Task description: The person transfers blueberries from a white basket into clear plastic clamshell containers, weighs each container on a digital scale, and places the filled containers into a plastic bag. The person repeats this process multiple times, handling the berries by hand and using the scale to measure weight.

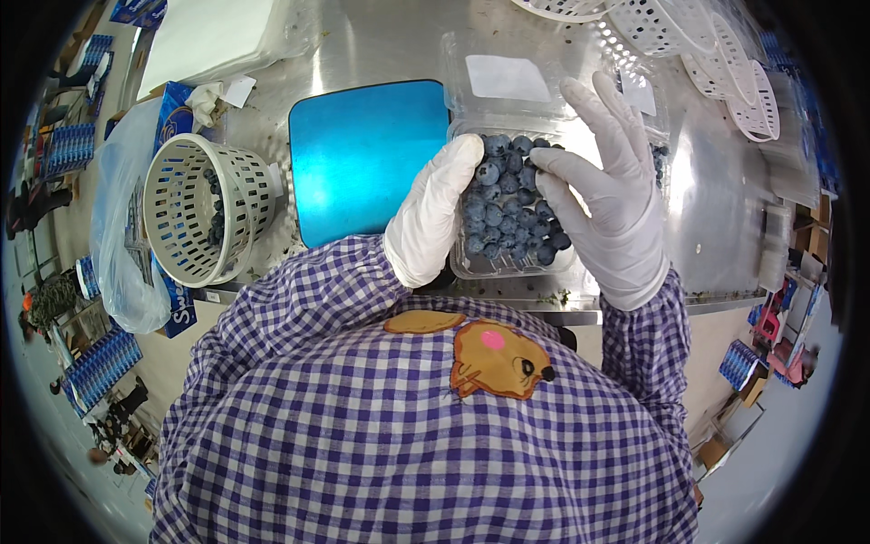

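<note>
A clear plastic clamshell [503,268] stands in front of me with its lid [455,81] folded back. Loose blueberries [506,221] fill much of its base. My left hand [435,211], in a white glove, grips the left wall, its thumb tip over the rim beside the berries; its other fingers are hidden. Above the berries' right side is my right hand [605,183], also gloved. Its thumb and index fingertips are close together at the fruit, the other fingers spread upward. Whether a berry is pinched between them cannot be made out.
A blue-topped square plate [367,163] lies left of the clamshell on the steel table [714,224]. Beyond it stands a white slotted basket [197,262] with some blueberries. Several white baskets [663,30] crowd the back right. White sheets [204,34] lie back left.
</note>
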A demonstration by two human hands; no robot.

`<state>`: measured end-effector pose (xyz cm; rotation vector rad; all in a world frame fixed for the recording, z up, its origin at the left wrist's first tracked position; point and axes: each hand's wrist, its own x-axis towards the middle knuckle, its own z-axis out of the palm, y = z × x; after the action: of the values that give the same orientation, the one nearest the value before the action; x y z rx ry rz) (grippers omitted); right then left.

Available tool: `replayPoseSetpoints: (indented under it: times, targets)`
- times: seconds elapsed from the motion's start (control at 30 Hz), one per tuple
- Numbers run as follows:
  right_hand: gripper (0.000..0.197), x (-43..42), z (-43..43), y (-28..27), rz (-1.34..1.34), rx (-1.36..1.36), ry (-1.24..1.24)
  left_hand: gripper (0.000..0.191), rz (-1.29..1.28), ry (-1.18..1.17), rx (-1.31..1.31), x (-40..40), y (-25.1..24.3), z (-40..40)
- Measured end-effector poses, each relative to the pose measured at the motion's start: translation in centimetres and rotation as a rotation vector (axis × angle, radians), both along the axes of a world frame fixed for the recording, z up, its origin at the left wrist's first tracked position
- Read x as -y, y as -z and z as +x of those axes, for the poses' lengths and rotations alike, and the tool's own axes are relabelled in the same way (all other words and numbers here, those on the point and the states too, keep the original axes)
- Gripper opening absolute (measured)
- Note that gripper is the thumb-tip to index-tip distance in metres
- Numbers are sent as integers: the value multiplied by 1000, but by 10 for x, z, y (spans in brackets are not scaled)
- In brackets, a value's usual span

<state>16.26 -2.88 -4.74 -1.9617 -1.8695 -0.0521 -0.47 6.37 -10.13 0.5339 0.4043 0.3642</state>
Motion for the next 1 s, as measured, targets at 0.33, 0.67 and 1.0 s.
replayPoseSetpoints:
  times: [0.33, 0.67, 1.0]
  targets:
    - [21, -8, 4, -7, -146, -17, -68, 54, 22, 16, 1, -4, 6, -3]
    - [24, -4, 17, 6, -188, -307, -145, 53, 84, -3, -18, -9, 2, 0]
    - [25, 9, 40, 0, 133, -1434, 121, 59, 151, -8, -35, -12, -1, 3]
